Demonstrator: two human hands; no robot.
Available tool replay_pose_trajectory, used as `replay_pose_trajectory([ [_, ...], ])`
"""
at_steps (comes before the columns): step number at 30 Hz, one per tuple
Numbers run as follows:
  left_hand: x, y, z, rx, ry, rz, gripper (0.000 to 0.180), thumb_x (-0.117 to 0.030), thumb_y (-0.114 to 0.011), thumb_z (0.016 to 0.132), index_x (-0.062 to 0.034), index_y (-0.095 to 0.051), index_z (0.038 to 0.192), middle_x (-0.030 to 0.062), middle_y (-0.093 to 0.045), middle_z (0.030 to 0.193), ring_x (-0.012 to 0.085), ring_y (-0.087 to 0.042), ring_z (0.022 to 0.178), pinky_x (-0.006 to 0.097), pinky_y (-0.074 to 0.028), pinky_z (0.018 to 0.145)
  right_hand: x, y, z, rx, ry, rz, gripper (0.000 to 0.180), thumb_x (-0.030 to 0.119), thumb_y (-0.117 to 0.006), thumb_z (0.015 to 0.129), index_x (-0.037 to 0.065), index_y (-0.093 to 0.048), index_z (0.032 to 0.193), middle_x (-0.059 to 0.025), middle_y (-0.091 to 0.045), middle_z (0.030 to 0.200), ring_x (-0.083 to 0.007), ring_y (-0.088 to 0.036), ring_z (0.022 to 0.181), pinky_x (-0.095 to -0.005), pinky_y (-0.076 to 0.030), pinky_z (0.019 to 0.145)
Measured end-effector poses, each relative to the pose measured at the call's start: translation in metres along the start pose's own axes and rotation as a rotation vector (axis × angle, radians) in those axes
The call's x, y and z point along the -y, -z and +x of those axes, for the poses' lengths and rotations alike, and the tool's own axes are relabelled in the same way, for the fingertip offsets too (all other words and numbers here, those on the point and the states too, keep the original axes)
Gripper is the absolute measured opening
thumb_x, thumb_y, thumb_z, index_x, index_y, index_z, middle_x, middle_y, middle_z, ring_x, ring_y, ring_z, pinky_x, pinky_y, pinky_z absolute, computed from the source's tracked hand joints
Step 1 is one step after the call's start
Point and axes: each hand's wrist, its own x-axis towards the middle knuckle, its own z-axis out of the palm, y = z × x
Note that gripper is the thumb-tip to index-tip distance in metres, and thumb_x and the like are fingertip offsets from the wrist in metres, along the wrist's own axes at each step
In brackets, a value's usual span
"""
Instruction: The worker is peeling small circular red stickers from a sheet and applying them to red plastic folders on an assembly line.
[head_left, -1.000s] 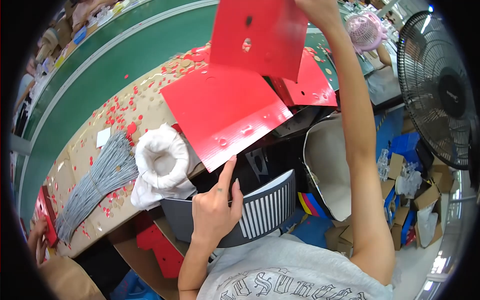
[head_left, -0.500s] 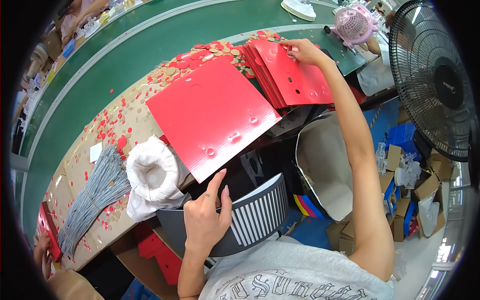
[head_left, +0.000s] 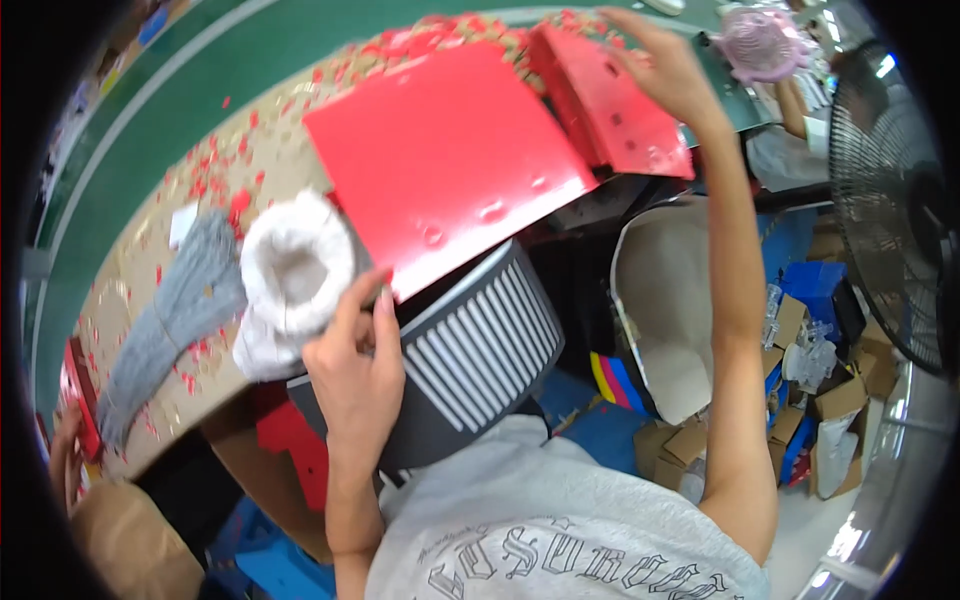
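Note:
A large flat red sheet (head_left: 450, 150) with small round flaps lies on the table in front of me. At its near left corner is my left hand (head_left: 355, 375), index finger stretched out and thumb apart, with the fingertips at or just beside the corner. To the right stands a stack of red sheets with punched holes (head_left: 615, 115). Over that stack's far right edge my right hand (head_left: 675, 80) spreads its fingers; motion blurs it, and I see no sheet held in it. Round red and tan cut-outs (head_left: 410, 45) are scattered behind the sheets.
A white cloth bag (head_left: 298, 265) and a bundle of grey ties (head_left: 170, 315) sit on the left. Below the sheet is a dark slatted chair back (head_left: 480, 345). An open-topped bin (head_left: 655, 300), cardboard boxes (head_left: 840, 395) and a black fan (head_left: 895, 200) are on the right.
The view has shifted, so the table things sit higher. My left hand has come to the sheet's near corner. My right hand's fingers have spread from their pinch at the stack's edge.

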Motion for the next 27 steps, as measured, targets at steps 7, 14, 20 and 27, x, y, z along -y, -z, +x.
replay_pose_trajectory([
  [7, 0.005, 0.005, 0.013, -0.016, 0.087, -0.059, 0.022, -0.006, -0.060, 0.097, -0.0031, -0.068, 0.117, 0.0060, -0.043, 0.048, 0.0082, -0.035, 0.045, 0.031, -0.028, 0.046, 0.215, -0.027, -0.083, 0.092, 0.573, 0.449, 0.032, 0.008, -0.074, 0.071, 0.004, -0.073, 0.102, -0.0073, -0.062, 0.089, -0.0244, -0.064, 0.080, -0.0354, -0.053, 0.067],
  [14, 0.006, 0.009, 0.002, -0.022, 0.119, -0.126, 0.023, -0.005, -0.059, 0.097, -0.0039, -0.069, 0.117, 0.0000, -0.038, 0.048, 0.0029, -0.030, 0.047, 0.028, -0.021, 0.044, 0.268, -0.062, -0.165, 0.023, 0.393, 0.606, 0.036, 0.010, -0.087, 0.062, 0.002, -0.076, 0.095, -0.0065, -0.064, 0.086, -0.0205, -0.060, 0.073, -0.0291, -0.049, 0.058],
  [20, 0.002, 0.006, 0.000, -0.057, 0.179, -0.299, 0.021, -0.004, -0.060, 0.098, -0.0030, -0.069, 0.117, -0.0094, -0.042, 0.051, -0.0017, -0.027, 0.048, 0.024, -0.015, 0.045, 0.268, -0.067, -0.179, 0.003, 0.301, 0.679, 0.029, 0.006, -0.084, 0.064, -0.001, -0.073, 0.091, -0.0067, -0.063, 0.083, -0.0191, -0.059, 0.070, -0.0282, -0.047, 0.055],
  [27, 0.004, 0.004, 0.002, -0.001, 0.211, -0.311, 0.019, -0.004, -0.059, 0.099, -0.0030, -0.070, 0.115, -0.0111, -0.042, 0.051, -0.0031, -0.028, 0.048, 0.023, -0.014, 0.045, 0.270, -0.063, -0.178, 0.179, 0.175, 0.761, 0.020, 0.004, -0.078, 0.070, 0.002, -0.067, 0.086, -0.0058, -0.063, 0.085, -0.0215, -0.059, 0.078, -0.0316, -0.044, 0.066],
])
